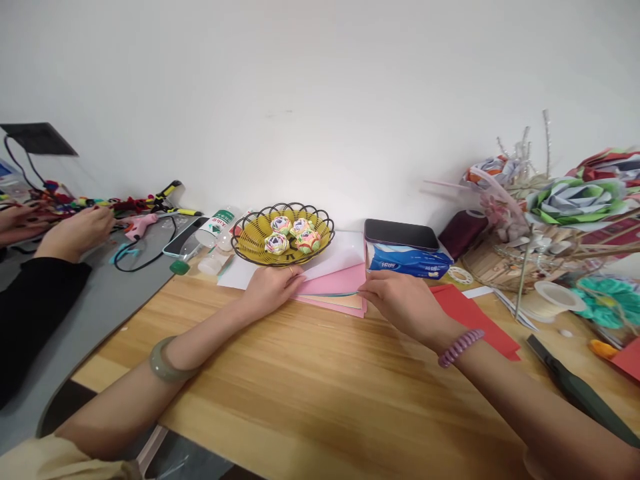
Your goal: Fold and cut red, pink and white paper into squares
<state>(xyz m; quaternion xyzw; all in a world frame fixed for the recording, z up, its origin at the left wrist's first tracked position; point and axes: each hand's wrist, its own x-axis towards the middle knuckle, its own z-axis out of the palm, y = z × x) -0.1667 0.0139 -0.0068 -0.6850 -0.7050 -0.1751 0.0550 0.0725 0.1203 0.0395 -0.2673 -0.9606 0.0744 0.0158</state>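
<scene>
A stack of coloured paper sheets (335, 279), with pink, yellowish and bluish edges showing, lies on the wooden table. Over it, white paper (337, 259) is partly raised and curled back. My left hand (273, 288) is closed at the front edge of the white paper, thumb and fingers together, just in front of the basket. At the stack's right corner, my right hand (405, 303) pinches the edge of a coloured sheet; its fingertips are partly hidden. The yellow basket (245, 248) with a dark looped rim holds several small paper flowers (281, 225) and rests on the white paper.
A phone (400, 235) sits on a blue tissue pack (405, 260). Red paper (465, 320), a ribbon spool (550, 300), dark-handled scissors (570, 380) and paper flowers (575, 200) are rightward. Leftward are a bottle (220, 223), another phone (186, 237), a pink glue gun (140, 227) and a co-worker's hands (75, 233).
</scene>
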